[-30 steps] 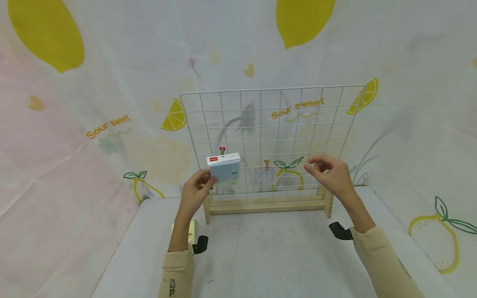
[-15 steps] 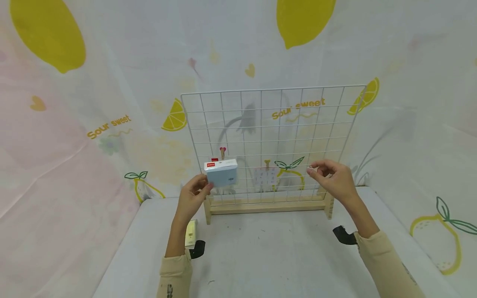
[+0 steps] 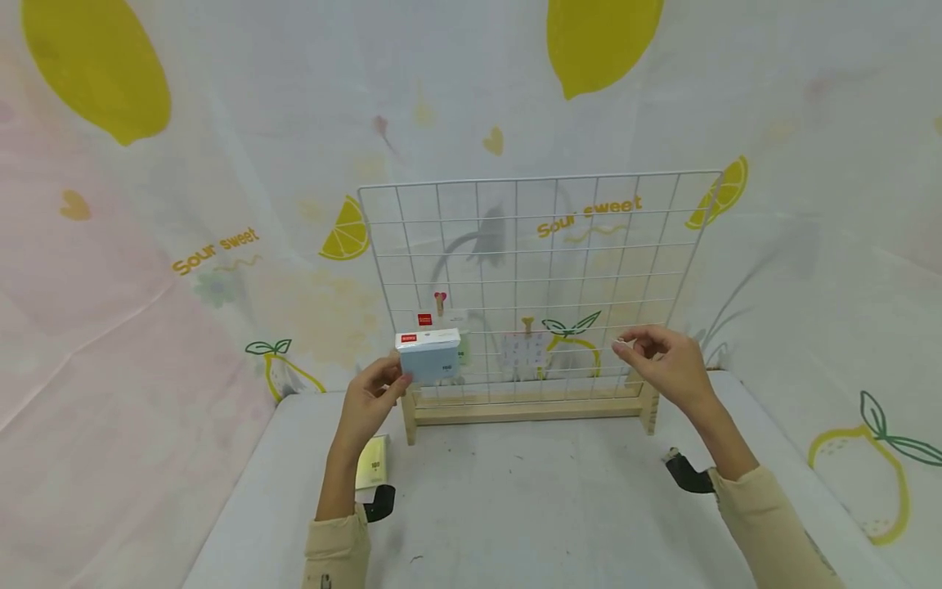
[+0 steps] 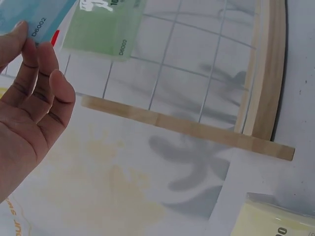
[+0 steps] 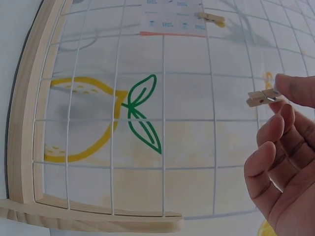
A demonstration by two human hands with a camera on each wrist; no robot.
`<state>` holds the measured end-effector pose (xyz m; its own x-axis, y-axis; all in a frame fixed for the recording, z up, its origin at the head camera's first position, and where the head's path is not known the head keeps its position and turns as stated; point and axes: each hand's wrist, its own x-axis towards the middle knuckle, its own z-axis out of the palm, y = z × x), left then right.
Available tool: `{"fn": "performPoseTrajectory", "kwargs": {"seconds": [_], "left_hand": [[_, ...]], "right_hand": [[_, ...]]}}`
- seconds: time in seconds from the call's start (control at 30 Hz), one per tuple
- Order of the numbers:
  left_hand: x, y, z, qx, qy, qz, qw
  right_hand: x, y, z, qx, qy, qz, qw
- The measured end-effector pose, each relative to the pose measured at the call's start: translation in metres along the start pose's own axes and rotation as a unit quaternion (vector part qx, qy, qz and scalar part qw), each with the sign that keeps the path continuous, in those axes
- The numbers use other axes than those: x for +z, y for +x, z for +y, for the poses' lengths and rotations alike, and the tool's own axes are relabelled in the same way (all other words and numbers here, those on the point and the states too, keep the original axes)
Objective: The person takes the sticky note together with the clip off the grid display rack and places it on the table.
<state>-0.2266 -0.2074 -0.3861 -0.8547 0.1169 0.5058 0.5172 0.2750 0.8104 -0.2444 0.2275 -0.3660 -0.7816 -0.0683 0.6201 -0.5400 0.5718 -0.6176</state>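
My left hand (image 3: 368, 409) pinches a light-blue sticky-note pad (image 3: 428, 364) by its lower left corner, with a white top band and red label. The pad is in front of the lower left of a white wire grid (image 3: 516, 213). In the left wrist view, a green sticky-note pad (image 4: 96, 37) hangs on the grid just beyond it. My right hand (image 3: 670, 364) is raised before the grid's lower right. Between thumb and forefinger it holds a small wooden clothespin (image 5: 258, 98), jaws toward the grid; the hand covers its other end.
A heart-topped clothespin (image 3: 440, 301) is above the green pad. Another clothespin (image 3: 527, 324) holds a printed sheet (image 3: 515, 353) on the grid. A wooden base (image 3: 526, 411) supports the grid on the white table (image 3: 500, 507). A yellow sticky-note pad (image 3: 373, 463) lies beside my left forearm.
The left hand has lowered the blue pad and drawn it slightly left, uncovering more of the green pad. My right hand has shifted slightly down and right with the clothespin.
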Motion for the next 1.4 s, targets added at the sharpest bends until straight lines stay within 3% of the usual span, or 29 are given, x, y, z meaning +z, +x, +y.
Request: {"fn": "performPoseTrajectory", "kwargs": {"seconds": [0.37, 0.77, 1.07, 1.4], "left_hand": [[-0.005, -0.011, -0.01, -0.028, -0.006, 0.009, 0.9996], [-0.016, -0.02, -0.016, -0.027, 0.018, 0.006, 0.9994], [-0.023, -0.029, -0.02, -0.054, 0.019, 0.006, 0.9983], [-0.033, -0.039, -0.027, -0.052, 0.047, 0.009, 0.9975]], "right_hand": [[-0.001, -0.009, 0.008, -0.004, 0.001, -0.002, 1.0], [0.0, -0.016, 0.014, -0.02, -0.01, 0.008, 0.9997], [0.002, -0.027, 0.018, 0.003, -0.017, -0.002, 0.9998], [0.003, -0.037, 0.026, 0.012, -0.008, -0.003, 0.9999]]}}
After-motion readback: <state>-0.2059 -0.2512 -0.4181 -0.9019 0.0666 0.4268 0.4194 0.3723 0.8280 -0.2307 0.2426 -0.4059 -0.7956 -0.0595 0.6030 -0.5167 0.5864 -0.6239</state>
